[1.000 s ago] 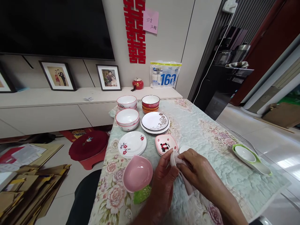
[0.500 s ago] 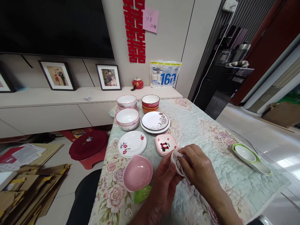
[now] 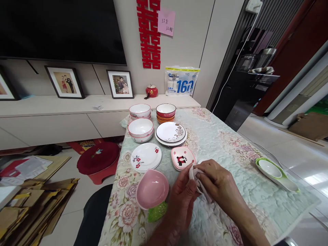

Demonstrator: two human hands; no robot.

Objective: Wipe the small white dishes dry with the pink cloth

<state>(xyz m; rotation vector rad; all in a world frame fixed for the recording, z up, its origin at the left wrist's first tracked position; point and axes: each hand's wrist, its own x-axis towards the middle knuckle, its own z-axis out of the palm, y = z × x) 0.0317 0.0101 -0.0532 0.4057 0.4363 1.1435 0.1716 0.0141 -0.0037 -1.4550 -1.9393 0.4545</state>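
Head view: left grip (image 3: pixel 181 191) clasps white dish (image 3: pixel 191 173), right grip (image 3: pixel 217 177) cloth (image 3: pixel 206 194), beside pink bowl (image 3: pixel 152 188) and cat plate (image 3: pixel 182 158).

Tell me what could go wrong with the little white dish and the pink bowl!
The small white dish might slip, since the left hand holds it while the right hand holds a pale cloth against it. The pink bowl could get bumped, because the left forearm is close beside its green leaf.
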